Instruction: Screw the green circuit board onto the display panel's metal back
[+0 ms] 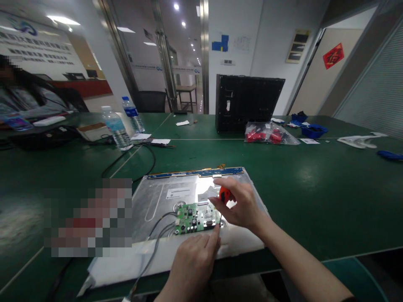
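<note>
A screwdriver with an orange-red handle (223,195) is gripped in the fingers of my right hand (241,203). Its thin shaft points down at the lower right corner of a green circuit board (192,216). The board lies on the silver metal back of a flat display panel (147,197). My left hand (197,256) rests at the panel's near side, index finger stretched to the screwdriver's tip; its other fingers are curled, and whether they hold anything is hidden. Grey cables (157,237) run from the board's left edge toward me.
Two water bottles (117,128) stand at the back left near black cables. A black monitor-like unit (248,100) stands at the back, with a clear bag of red parts (267,133) before it. Blue items (314,131) lie at the right. A person (31,90) sits at the far left.
</note>
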The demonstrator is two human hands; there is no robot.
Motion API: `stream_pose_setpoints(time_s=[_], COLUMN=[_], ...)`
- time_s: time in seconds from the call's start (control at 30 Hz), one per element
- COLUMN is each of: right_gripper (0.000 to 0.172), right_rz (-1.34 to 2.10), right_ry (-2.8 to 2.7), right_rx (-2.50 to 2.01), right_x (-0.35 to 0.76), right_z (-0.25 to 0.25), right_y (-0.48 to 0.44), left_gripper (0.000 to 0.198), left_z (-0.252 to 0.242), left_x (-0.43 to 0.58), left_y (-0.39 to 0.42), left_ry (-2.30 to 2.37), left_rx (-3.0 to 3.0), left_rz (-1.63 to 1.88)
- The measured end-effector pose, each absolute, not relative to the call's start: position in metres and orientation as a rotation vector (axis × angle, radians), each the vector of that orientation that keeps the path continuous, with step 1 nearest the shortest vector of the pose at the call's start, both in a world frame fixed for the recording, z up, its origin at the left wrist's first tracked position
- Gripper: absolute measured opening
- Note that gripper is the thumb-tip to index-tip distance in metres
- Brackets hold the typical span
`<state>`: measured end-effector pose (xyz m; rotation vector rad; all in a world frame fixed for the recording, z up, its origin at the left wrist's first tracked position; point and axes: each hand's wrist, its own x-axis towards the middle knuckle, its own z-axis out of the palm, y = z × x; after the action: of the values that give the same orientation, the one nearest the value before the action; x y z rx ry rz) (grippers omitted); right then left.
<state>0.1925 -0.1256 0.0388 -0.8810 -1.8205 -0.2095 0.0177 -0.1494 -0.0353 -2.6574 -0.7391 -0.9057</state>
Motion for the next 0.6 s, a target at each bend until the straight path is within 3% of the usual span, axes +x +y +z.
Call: stream_pose_setpoints(time_s=[0.23,0.47,0.6], right_gripper=[0.042,0.030,0.034], right_rz=[-0.085,-0.201,-0.151], right_ry=[-1.858,-1.828,-1.864], right_rx=[-0.865,-0.865,-0.842], right_x=[0.1952,0.1941,0.1958], right_z=[0.0449,0.0422,0.0451], right_y=[-0.1302,-0.1275,-0.1289], left_gripper=[0.035,0.036,0.037], left_z=[-0.0377,-0.0369,-0.0365], left_x=[0.0180,0.0176,0.0179], left_y=[-0.1496,-0.1513,-0.1506], left_ry=[-0.749,-0.750,-0.751], left_rx=[-2.662,-2.652,-2.662], left_rz=[-0.857,-0.895,-0.886])
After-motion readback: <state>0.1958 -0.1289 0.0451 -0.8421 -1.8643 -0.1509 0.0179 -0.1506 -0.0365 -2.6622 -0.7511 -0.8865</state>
